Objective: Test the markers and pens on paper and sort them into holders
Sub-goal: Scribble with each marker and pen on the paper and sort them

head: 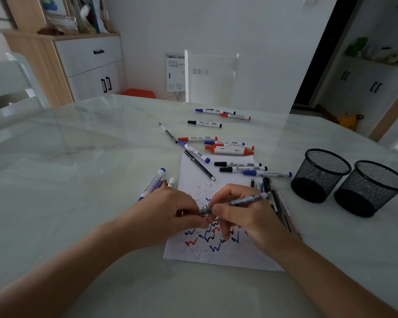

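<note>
A white sheet of paper (193, 177) covered in red, blue and black zigzag scribbles lies on the table. Above it my right hand (244, 216) grips a grey clear-barrelled pen (248, 199) by its barrel. My left hand (170, 214) pinches the pen's cap (203, 211) at the tip end. Beyond the paper lie several red, blue and black markers (230, 149) and a black pen (199, 165). Two black mesh holders (319, 175) (370, 189) stand at the right; I see nothing inside them.
A few markers (154, 182) lie just beyond my left hand. More pens (283, 210) rest to the right of my right hand, near the holders. Three markers (223, 113) lie far back on the marble table (78, 168). A clear chair back (211, 76) stands behind.
</note>
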